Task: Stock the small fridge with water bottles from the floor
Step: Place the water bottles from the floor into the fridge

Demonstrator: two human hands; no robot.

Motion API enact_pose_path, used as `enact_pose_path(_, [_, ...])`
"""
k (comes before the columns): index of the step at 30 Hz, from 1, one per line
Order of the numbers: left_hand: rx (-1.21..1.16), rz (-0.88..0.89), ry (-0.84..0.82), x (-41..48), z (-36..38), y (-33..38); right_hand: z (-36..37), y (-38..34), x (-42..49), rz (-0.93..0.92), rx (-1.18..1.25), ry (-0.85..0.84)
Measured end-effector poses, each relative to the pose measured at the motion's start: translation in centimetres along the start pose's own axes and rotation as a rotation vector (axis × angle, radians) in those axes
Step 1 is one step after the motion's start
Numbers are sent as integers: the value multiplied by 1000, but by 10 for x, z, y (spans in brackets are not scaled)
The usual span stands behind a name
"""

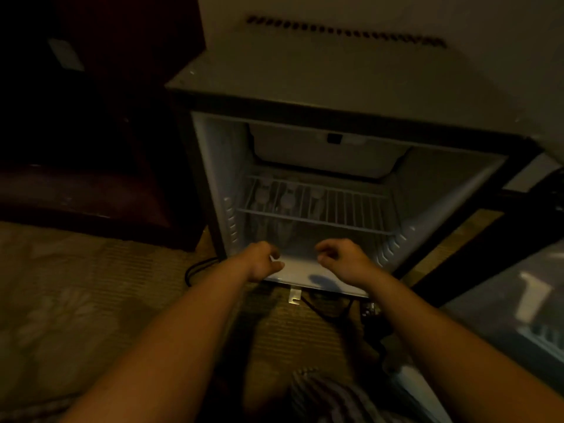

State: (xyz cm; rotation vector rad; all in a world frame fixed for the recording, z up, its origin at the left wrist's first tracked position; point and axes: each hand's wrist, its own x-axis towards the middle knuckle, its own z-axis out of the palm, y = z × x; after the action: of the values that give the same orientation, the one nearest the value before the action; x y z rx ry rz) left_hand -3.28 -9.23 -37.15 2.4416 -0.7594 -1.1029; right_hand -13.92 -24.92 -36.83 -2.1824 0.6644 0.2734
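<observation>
The small fridge point(213, 166) stands open in front of me, white inside, with a wire shelf point(314, 219) across its middle. Several water bottles point(274, 206) stand upright at the back left under the shelf, their caps showing through the wires. My left hand point(263, 261) and my right hand point(341, 259) hover at the fridge's front sill, a little apart, fingers loosely curled. Neither hand holds anything. No bottle shows on the floor.
The fridge door point(518, 300) hangs open at the right, its inner rack facing me. Black cables point(195, 270) trail on the patterned carpet point(76, 300) below the fridge. Dark wooden furniture point(91, 178) stands at the left. My striped clothing point(329, 398) shows at the bottom.
</observation>
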Motion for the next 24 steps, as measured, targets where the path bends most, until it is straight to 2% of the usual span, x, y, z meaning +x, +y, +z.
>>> enact_pose_path(4, [273,20,9,-48,-33,15,-22,-51,-33,-120,-90,-62])
enact_pose_path(7, [382,60,62,-95,-62,28,-34,-95,-62,-238,-215,-72])
enact_pose_path(14, [287,52,258,-225,-117,22,-37,-203,-133,-470,-405,-118])
enact_pose_path(17, [257,6,339,-274,-132,-5,-22,-246,-160,-562,-460,-140])
enact_pose_path(21, [377,-86,428,-339,-145,-55,18,-298,-190,-668,-550,-171])
enact_pose_path(24, [376,-170,407,-382,-140,-95,56,-326,-210,-729,-593,-169])
